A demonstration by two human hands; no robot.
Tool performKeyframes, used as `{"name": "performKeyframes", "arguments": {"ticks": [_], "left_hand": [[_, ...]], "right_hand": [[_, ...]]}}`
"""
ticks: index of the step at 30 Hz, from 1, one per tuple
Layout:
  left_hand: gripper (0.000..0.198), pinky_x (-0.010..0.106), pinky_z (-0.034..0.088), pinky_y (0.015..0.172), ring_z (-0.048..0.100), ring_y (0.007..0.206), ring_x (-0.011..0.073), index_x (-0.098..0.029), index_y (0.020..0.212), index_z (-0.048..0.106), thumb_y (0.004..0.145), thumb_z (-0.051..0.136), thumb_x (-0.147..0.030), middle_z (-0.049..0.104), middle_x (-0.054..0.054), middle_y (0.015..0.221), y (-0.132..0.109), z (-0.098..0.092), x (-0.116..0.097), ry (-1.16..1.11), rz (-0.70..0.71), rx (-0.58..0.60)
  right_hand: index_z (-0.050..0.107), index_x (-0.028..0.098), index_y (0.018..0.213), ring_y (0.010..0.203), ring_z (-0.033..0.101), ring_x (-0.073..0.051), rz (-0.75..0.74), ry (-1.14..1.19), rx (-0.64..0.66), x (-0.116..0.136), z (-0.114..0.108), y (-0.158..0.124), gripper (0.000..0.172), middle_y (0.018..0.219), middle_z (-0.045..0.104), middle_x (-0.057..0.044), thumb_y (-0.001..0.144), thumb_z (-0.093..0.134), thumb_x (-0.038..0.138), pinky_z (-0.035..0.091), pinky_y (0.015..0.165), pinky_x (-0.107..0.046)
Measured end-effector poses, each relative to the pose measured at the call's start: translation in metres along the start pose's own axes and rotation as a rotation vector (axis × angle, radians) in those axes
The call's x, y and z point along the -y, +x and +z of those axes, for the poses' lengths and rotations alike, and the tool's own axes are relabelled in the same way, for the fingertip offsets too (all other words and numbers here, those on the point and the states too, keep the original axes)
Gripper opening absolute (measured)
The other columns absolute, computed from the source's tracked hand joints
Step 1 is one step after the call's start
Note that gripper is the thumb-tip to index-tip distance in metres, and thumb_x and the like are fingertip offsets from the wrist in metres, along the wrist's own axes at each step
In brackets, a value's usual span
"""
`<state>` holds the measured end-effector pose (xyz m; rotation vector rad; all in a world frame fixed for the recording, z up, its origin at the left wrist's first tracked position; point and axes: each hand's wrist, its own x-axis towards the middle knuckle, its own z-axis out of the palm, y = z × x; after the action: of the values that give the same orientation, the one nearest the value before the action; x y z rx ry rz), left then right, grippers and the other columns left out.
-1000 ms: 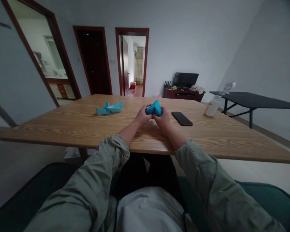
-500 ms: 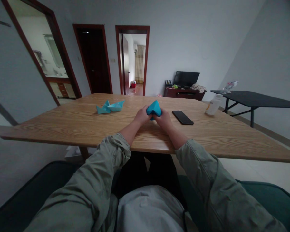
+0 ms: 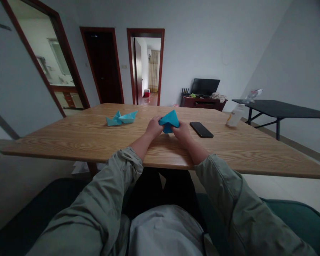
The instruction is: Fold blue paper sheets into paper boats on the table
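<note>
Between my two hands, just above the wooden table (image 3: 117, 142), is a piece of folded blue paper (image 3: 169, 120) with a point at its top. My left hand (image 3: 154, 127) grips its left corner, and my right hand (image 3: 181, 131) pinches the right side; both hands are closed on it. Some fingertips are hidden behind the paper. To the left lie light blue folded paper boats (image 3: 121, 118), close against each other. A black phone (image 3: 201, 129) rests flat to the right of my right hand.
On the table's right side stands a whitish bottle (image 3: 235, 116). Beyond it is a black folding table (image 3: 288, 108) with a clear plastic item on top. A television (image 3: 205, 86) sits on a dark cabinet (image 3: 202, 103) at the back wall.
The folded blue paper has been pulled wider between my hands, and its shape has shifted from a compact heart-like form to a broader one. My left hand has moved slightly left.
</note>
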<state>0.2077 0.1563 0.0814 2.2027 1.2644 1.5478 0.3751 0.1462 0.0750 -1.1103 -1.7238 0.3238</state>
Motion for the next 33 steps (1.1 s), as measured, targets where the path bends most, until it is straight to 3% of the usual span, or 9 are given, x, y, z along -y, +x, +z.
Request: {"name": "performKeyframes", "arguments": {"ticks": [9,16,28,33], "left_hand": [[0.036,0.028,0.048,0.08,0.061,0.087,0.0189,-0.015,0.106,0.066,0.071,0.062,-0.015,0.069,0.005,0.096,-0.0033,0.0008,-0.001,-0.143,-0.088,0.054],[0.023,0.026,0.045,0.069,0.058,0.074,0.0154,-0.015,0.09,0.062,0.069,0.067,-0.024,0.065,0.002,0.084,-0.0044,0.003,0.0011,-0.104,-0.097,0.023],[0.029,0.031,0.049,0.081,0.063,0.089,0.02,-0.018,0.103,0.062,0.074,0.062,-0.016,0.069,0.005,0.097,-0.0037,0.0019,0.0004,-0.063,-0.028,-0.069],[0.035,0.035,0.049,0.089,0.062,0.099,0.0231,-0.017,0.107,0.061,0.072,0.06,-0.011,0.067,0.008,0.103,-0.0049,0.0031,-0.0054,-0.028,0.115,-0.072]], "right_hand": [[0.063,0.014,0.068,0.058,0.05,-0.016,0.04,0.033,-0.049,0.0042,-0.0033,-0.0021,0.02,0.06,0.057,0.0,0.066,0.056,0.033,0.037,0.055,-0.025],[0.068,0.014,0.078,0.059,0.051,-0.015,-0.003,0.059,-0.016,0.0037,-0.004,-0.0014,0.022,0.062,0.06,0.001,0.067,0.062,0.033,0.038,0.055,-0.024],[0.066,0.015,0.081,0.062,0.053,-0.016,-0.045,-0.016,-0.06,0.0053,-0.0031,-0.0021,0.02,0.067,0.063,0.0,0.07,0.061,0.032,0.036,0.057,-0.025],[0.063,0.018,0.082,0.061,0.053,-0.018,-0.029,-0.133,-0.157,0.0061,-0.0039,-0.0037,0.018,0.067,0.062,0.0,0.07,0.064,0.032,0.035,0.056,-0.026]]}}
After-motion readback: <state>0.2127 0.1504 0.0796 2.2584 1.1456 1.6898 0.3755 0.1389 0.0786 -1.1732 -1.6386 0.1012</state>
